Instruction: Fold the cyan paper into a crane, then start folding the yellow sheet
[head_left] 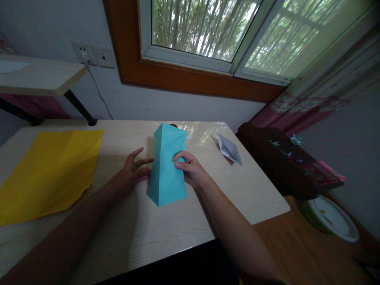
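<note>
A folded piece of turquoise paper [170, 178] stands tilted above the table, with a lengthwise crease near its left side. My right hand [191, 168] pinches its right part, thumb and fingers on the near face. To the left, my left hand [135, 168] has its fingers spread, the tips close to the paper's left edge; whether they touch it I cannot tell. The far side of the paper is hidden.
On the pale wooden table [178, 229] lie a large yellow sheet [53, 174] at left and a folded whitish paper [229, 148] at right. A small dark round object [173, 125] shows behind the turquoise paper. A raised shelf [38, 75] stands at back left.
</note>
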`<state>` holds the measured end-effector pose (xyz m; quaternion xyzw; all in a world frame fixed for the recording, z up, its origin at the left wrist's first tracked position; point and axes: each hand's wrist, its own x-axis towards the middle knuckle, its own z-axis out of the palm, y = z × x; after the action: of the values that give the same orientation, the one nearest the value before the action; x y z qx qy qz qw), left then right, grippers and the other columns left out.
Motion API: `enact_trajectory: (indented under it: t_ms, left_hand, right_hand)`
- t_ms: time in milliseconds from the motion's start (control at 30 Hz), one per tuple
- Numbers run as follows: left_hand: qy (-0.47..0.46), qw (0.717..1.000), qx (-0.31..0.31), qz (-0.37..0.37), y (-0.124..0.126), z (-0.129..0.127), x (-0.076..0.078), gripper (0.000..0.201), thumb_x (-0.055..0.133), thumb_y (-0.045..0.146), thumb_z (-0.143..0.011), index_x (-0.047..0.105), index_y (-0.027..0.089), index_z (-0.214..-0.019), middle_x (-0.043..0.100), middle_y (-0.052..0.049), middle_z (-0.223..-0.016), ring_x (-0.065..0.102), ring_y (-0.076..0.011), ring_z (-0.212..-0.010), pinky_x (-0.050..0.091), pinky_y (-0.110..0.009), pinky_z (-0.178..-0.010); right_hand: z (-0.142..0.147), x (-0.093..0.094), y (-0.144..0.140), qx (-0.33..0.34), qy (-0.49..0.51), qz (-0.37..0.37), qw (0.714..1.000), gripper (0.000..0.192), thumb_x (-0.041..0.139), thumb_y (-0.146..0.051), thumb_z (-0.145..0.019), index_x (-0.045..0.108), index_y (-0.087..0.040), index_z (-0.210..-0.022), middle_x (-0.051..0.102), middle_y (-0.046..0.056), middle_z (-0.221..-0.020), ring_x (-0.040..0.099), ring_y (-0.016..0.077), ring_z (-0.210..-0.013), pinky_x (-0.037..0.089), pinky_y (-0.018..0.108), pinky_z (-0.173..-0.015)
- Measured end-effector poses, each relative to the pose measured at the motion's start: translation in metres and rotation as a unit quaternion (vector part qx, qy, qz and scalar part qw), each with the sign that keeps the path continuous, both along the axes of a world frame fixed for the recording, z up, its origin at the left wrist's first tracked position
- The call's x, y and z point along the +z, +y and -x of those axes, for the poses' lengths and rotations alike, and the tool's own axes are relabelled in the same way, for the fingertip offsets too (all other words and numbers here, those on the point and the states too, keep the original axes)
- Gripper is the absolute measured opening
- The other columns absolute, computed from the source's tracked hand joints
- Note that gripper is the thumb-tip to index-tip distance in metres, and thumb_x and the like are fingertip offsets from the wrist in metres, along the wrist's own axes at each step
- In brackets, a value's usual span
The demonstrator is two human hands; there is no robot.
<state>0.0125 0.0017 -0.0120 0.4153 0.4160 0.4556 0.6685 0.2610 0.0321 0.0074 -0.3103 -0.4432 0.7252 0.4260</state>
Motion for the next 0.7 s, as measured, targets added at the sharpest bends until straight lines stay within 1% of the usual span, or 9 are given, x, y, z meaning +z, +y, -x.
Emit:
enact_trajectory:
  t_ms: [67,167,233,333,400,467,533,600,700]
  left_hand:
    - [-0.001,1.0,0.008,0.011,0.0,0.0,0.003,0.095,0.085,0.039,-0.077,0.028,0.038,-0.153,0.062,-0.014,-0.139,0.073,-0.0245,-0.102,0.061,-0.04,-0.086]
    - [-0.017,0.999,0.028,0.005,0.001,0.001,0.007,0.103,0.089,0.036,-0.071,0.028,0.039,-0.154,0.069,-0.01,-0.126,0.073,-0.026,-0.102,0.061,-0.038,-0.083]
    - [-0.025,0.999,0.043,-0.01,0.001,0.001,0.011,0.105,0.091,0.033,-0.068,0.029,0.043,-0.153,0.071,-0.007,-0.123,0.073,-0.0262,-0.101,0.062,-0.038,-0.079]
    - [-0.019,0.996,0.085,-0.031,0.002,0.004,0.016,0.103,0.091,0.028,-0.066,0.033,0.046,-0.15,0.073,-0.002,-0.118,0.073,-0.0228,-0.093,0.062,-0.034,-0.075]
    - [-0.013,0.992,0.116,-0.037,0.003,0.007,0.018,0.097,0.091,0.027,-0.066,0.041,0.043,-0.147,0.073,-0.001,-0.113,0.072,-0.0204,-0.09,0.062,-0.032,-0.074]
    - [-0.001,0.989,0.143,-0.043,0.005,0.01,0.018,0.084,0.09,0.027,-0.067,0.052,0.037,-0.141,0.073,-0.001,-0.111,0.071,-0.0196,-0.09,0.061,-0.031,-0.076]
    - [0.017,0.985,0.166,-0.048,0.007,0.013,0.016,0.07,0.088,0.028,-0.068,0.062,0.032,-0.133,0.073,-0.001,-0.112,0.069,-0.0188,-0.093,0.059,-0.028,-0.076]
    - [0.039,0.981,0.183,-0.048,0.008,0.016,0.015,0.063,0.088,0.029,-0.068,0.067,0.03,-0.127,0.072,0.0,-0.113,0.067,-0.0179,-0.095,0.057,-0.026,-0.075]
    - [0.075,0.975,0.203,-0.056,0.009,0.019,0.014,0.059,0.088,0.032,-0.067,0.071,0.029,-0.124,0.071,0.0,-0.116,0.064,-0.0176,-0.096,0.053,-0.025,-0.074]
  right_hand:
    - [0.001,0.001,0.0,0.007,0.005,-0.002,1.0,0.038,0.091,-0.037,-0.064,0.065,-0.025,-0.088,0.068,-0.003,-0.083,0.064,0.0136,-0.068,0.055,0.028,-0.065]
    - [0.002,0.001,0.0,0.012,-0.002,-0.011,1.0,0.038,0.09,-0.038,-0.066,0.065,-0.026,-0.094,0.068,-0.003,-0.086,0.064,0.0134,-0.07,0.056,0.028,-0.067]
    - [0.003,0.001,0.002,0.01,-0.02,-0.016,1.0,0.04,0.089,-0.039,-0.068,0.065,-0.027,-0.097,0.069,-0.003,-0.089,0.065,0.014,-0.072,0.057,0.029,-0.068]
    - [0.005,-0.001,0.005,-0.007,-0.039,-0.021,0.999,0.043,0.09,-0.038,-0.067,0.067,-0.027,-0.101,0.071,-0.001,-0.098,0.067,0.0154,-0.078,0.059,0.031,-0.071]
    - [0.005,-0.002,0.006,-0.016,-0.04,-0.017,0.999,0.049,0.092,-0.035,-0.063,0.069,-0.028,-0.106,0.072,0.0,-0.108,0.068,0.0174,-0.087,0.06,0.033,-0.076]
    - [0.005,-0.003,0.008,-0.021,-0.036,-0.017,0.999,0.06,0.093,-0.03,-0.06,0.069,-0.03,-0.115,0.072,0.002,-0.116,0.069,0.0199,-0.096,0.061,0.035,-0.082]
    - [0.004,-0.004,0.009,-0.034,-0.038,-0.032,0.998,0.069,0.094,-0.027,-0.058,0.068,-0.031,-0.121,0.071,0.002,-0.123,0.068,0.0205,-0.102,0.061,0.036,-0.086]
    - [0.003,-0.005,0.011,-0.056,-0.059,-0.056,0.995,0.069,0.093,-0.025,-0.059,0.069,-0.032,-0.123,0.07,0.002,-0.124,0.067,0.0194,-0.102,0.059,0.034,-0.088]
    - [0.0,-0.009,0.014,-0.085,-0.109,-0.087,0.987,0.06,0.091,-0.028,-0.064,0.072,-0.031,-0.121,0.072,0.002,-0.118,0.067,0.0185,-0.097,0.058,0.033,-0.085]
